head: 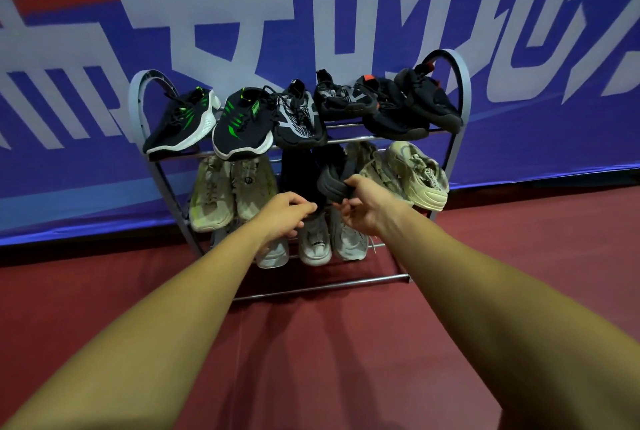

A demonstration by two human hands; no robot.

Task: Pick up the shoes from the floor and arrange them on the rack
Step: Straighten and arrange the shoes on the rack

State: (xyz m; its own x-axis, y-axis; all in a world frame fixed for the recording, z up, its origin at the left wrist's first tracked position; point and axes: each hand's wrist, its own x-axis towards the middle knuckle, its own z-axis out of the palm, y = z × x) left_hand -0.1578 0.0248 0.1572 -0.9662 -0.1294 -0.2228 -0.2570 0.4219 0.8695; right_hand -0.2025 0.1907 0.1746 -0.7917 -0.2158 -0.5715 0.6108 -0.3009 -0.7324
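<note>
**Both hands at the rack's middle shelf**

Both bare arms are stretched forward from the lower corners and brought together at the middle shelf of the shoe rack (467, 100). The near end of a dark grey shoe (332, 183) is gripped by the right hand (363, 209), thumb on top, fingers beneath. The left hand (285, 216) is curled at the tip of a black shoe (301, 176); whether it is gripped cannot be told. Both shoes are seen on that shelf, between beige shoes (211, 197).
</note>
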